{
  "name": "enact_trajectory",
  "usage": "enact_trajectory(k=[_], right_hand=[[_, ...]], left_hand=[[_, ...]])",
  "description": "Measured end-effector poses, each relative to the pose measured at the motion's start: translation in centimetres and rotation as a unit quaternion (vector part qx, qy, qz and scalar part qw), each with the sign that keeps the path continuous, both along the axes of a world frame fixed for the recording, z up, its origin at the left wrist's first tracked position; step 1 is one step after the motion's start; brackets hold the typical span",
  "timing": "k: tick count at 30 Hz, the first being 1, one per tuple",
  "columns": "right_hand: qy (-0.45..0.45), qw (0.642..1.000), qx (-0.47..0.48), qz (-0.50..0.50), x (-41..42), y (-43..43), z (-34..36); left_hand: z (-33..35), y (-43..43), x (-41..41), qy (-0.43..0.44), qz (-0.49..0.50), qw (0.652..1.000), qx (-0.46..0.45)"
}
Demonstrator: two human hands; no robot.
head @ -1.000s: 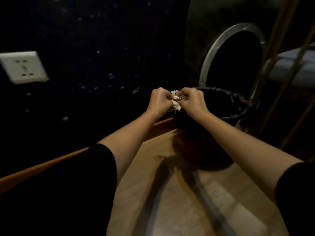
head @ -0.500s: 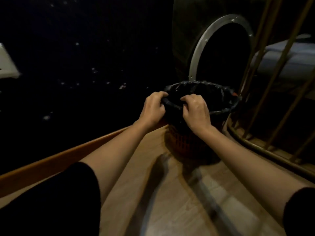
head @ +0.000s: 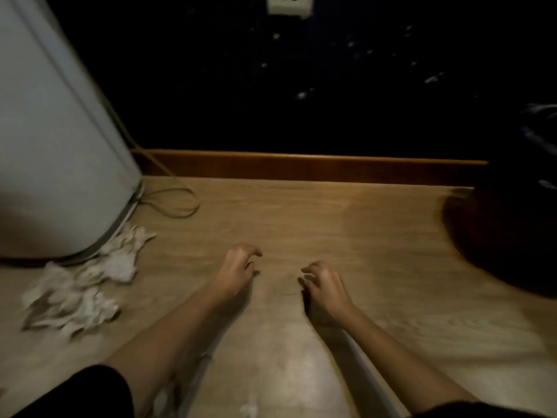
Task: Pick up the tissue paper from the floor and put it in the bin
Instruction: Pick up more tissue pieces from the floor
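Crumpled white tissue paper [head: 81, 291] lies in a loose heap on the wooden floor at the left, against the foot of a pale grey appliance. My left hand [head: 236, 271] hovers over the floor near the middle, fingers loosely curled and holding nothing, some way right of the tissue. My right hand [head: 324, 286] hangs beside it, also loosely curled and empty. The dark bin [head: 512, 224] with its black liner sits at the far right edge, blurred and partly cut off.
A pale grey appliance [head: 57, 140] fills the upper left, with a thin cable [head: 171, 203] looping on the floor by its base. A wooden skirting board [head: 301, 167] runs under a dark wall with a white socket [head: 289, 6]. Small white scraps [head: 248, 410] lie near the bottom edge.
The view has swung left and down from the bin to the floor. Both hands have left the bin rim and now hang empty; the tissue they held a second ago is gone from them.
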State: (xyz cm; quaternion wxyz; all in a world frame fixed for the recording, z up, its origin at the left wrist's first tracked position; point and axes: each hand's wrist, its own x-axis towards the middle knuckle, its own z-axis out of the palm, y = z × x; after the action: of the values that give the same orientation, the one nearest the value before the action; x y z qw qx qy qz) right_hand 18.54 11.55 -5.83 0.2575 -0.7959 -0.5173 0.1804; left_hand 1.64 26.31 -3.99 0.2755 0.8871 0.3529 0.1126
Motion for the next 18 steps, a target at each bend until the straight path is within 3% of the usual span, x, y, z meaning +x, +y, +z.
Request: enact_trajectory(k=[3, 9, 12, 15, 18], right_hand=[[-0.039, 0.999, -0.02, 0.019, -4.3, -0.6, -2.9], [-0.12, 0.99, 0.03, 0.074, -11.6, -2.1, -5.2], [-0.119, 0.984, 0.05, 0.125, -14.2, -2.5, -5.0], [-0.076, 0.991, 0.052, 0.099, -15.4, -2.2, -4.4], [-0.099, 0.991, 0.021, 0.092, -15.8, -1.9, -4.3]], left_hand=[[-2.2, -0.9, -7.2, 0.019, 0.054, 0.998, -0.008], [-4.7, -3.9, -17.3, 0.094, 0.003, 0.995, 0.029], [-5.4, -5.4, -18.9, 0.088, -0.025, 0.994, 0.067], [-6.4, -6.5, -18.5, 0.069, -0.04, 0.994, 0.081], [-6.2, -6.7, -17.3, 0.032, -0.016, 0.997, 0.072]])
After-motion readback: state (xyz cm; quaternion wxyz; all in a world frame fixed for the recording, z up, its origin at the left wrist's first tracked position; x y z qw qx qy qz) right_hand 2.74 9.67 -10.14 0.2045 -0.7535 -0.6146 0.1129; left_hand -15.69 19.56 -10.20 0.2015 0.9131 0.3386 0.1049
